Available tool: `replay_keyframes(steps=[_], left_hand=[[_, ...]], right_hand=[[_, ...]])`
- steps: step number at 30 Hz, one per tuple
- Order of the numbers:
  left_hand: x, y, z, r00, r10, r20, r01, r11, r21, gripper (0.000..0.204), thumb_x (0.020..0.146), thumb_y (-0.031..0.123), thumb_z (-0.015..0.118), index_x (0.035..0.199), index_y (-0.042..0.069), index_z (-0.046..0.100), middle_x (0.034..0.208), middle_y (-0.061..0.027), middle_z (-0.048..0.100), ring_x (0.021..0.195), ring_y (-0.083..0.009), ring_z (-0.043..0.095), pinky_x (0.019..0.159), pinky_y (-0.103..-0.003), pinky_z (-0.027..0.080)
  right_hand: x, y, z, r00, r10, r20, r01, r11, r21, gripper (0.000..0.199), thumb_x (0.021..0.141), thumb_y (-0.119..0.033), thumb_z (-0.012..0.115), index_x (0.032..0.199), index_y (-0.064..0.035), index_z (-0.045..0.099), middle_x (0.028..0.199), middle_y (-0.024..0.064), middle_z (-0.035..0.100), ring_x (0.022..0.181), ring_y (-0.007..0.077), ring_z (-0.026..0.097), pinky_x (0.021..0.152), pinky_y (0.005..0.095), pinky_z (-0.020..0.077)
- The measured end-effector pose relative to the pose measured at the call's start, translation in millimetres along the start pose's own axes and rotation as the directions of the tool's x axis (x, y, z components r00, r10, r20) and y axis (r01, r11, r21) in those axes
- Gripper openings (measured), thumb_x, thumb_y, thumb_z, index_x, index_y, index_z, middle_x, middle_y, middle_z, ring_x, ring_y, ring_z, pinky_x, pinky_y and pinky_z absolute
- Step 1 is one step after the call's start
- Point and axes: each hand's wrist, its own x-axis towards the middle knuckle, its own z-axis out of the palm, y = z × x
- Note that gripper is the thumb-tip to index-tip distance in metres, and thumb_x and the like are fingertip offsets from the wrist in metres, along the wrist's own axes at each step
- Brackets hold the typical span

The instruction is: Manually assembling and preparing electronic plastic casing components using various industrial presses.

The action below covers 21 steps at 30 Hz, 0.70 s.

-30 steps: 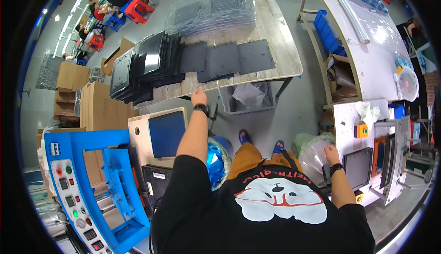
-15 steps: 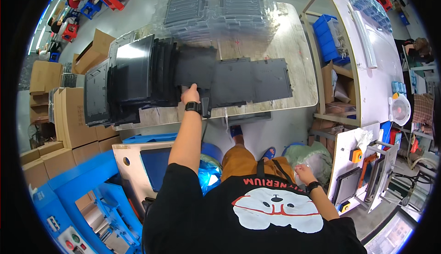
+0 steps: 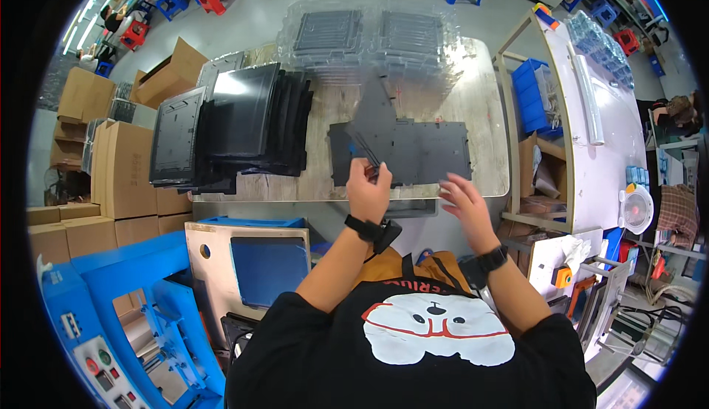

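Note:
My left hand [image 3: 368, 193] pinches the near edge of a thin dark grey panel [image 3: 377, 116], which is tilted up and seen at a slant. Beneath and beside it, more flat dark grey panels [image 3: 437, 152] lie side by side at the table's front. To their right my right hand [image 3: 467, 206] hovers by the table edge, fingers apart and holding nothing. Left of the panels stands a stack of black glossy-topped panels [image 3: 240, 117], with a dark tray-like panel [image 3: 177, 135] at its left end.
The wood-grain table [image 3: 487, 106] bears clear plastic trays [image 3: 369, 36] at its far side. Cardboard boxes [image 3: 129, 172] are piled on the left, near a blue machine frame [image 3: 125, 261]. A white workbench [image 3: 602, 113] and a small fan [image 3: 636, 209] stand at right.
My left hand has moved right from beside the stack, carrying a panel, which is now tilted up. My right hand has risen from my side to the table's front edge. The view has shifted.

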Motion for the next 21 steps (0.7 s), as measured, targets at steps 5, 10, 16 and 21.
replay_keyframes(steps=[5,10,16,21], left_hand=[[-53,59,-11,0.824,0.488,0.29,-0.555,0.797,0.236,0.025,0.081,0.002,0.068,0.105,-0.001,0.06,0.111,-0.0183,0.068,0.094,-0.0309,0.069,0.081,-0.035,0.054],[-109,91,-22,0.729,0.573,0.374,-0.684,0.613,0.394,0.022,0.077,-0.001,0.067,0.099,0.001,0.065,0.117,-0.0151,0.066,0.105,-0.0337,0.065,0.088,-0.04,0.052],[-204,161,-15,0.705,0.491,0.512,-0.702,0.585,0.406,0.046,0.072,0.003,0.073,0.117,0.004,0.061,0.124,-0.0116,0.062,0.114,-0.0316,0.058,0.097,-0.044,0.043],[-256,167,1,0.67,0.511,0.538,-0.733,0.571,0.371,0.033,0.071,0.005,0.076,0.104,0.005,0.07,0.112,-0.0097,0.068,0.105,-0.029,0.064,0.091,-0.037,0.05]], right_hand=[[-23,-77,23,0.954,0.112,0.277,-0.242,0.832,0.499,0.059,0.099,-0.054,0.045,0.141,-0.0122,0.043,0.127,0.0079,0.06,0.115,0.022,0.058,0.092,0.0381,0.0477],[-73,-75,-24,0.862,-0.04,0.505,-0.13,0.946,0.298,0.047,0.104,-0.035,0.041,0.135,0.0,0.042,0.129,0.0146,0.058,0.11,0.0284,0.062,0.09,0.0471,0.0523],[-123,-51,-71,0.806,-0.041,0.591,-0.255,0.876,0.409,0.034,0.105,-0.023,0.04,0.131,-0.0012,0.045,0.125,0.0141,0.059,0.105,0.0234,0.064,0.09,0.039,0.0533],[-146,-17,-91,0.766,0.004,0.643,-0.343,0.848,0.403,0.033,0.105,-0.024,0.04,0.131,-0.0049,0.047,0.124,0.0092,0.059,0.11,0.0192,0.06,0.094,0.0363,0.0508]])
